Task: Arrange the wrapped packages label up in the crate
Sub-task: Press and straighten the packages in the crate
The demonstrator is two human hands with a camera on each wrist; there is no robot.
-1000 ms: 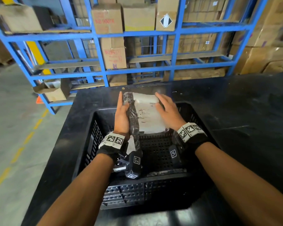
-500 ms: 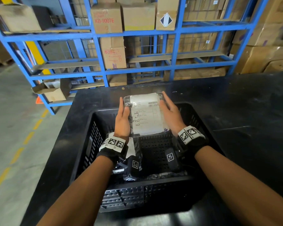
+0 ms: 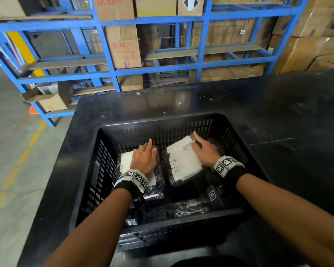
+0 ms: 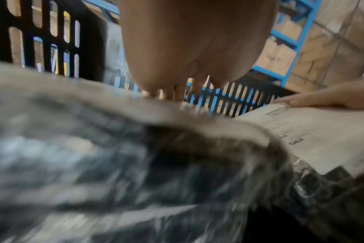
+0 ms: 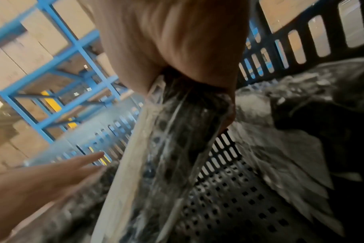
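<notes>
A black slatted crate [image 3: 162,119] stands on the black table. Two wrapped packages lie in it with their white labels up. My left hand [image 3: 145,158] rests flat, fingers straight, on the left package [image 3: 123,162], which shows blurred under the palm in the left wrist view [image 4: 94,164]. My right hand [image 3: 202,149] grips the right edge of the right package [image 3: 181,162], which sits tilted. In the right wrist view this package [image 5: 166,148] is pinched edge-on between thumb and fingers above the crate floor [image 5: 239,205].
More dark wrapped packages lie in the crate: one at the front [image 3: 189,209], one behind my right hand [image 3: 218,143]. The black table [image 3: 278,112] extends right and behind. Blue shelving [image 3: 201,64] with cardboard boxes stands beyond it. Concrete floor lies left.
The package held in both hands above the crate's far side has come down into the crate, label up. My left hand let go of it and now lies on the left package.
</notes>
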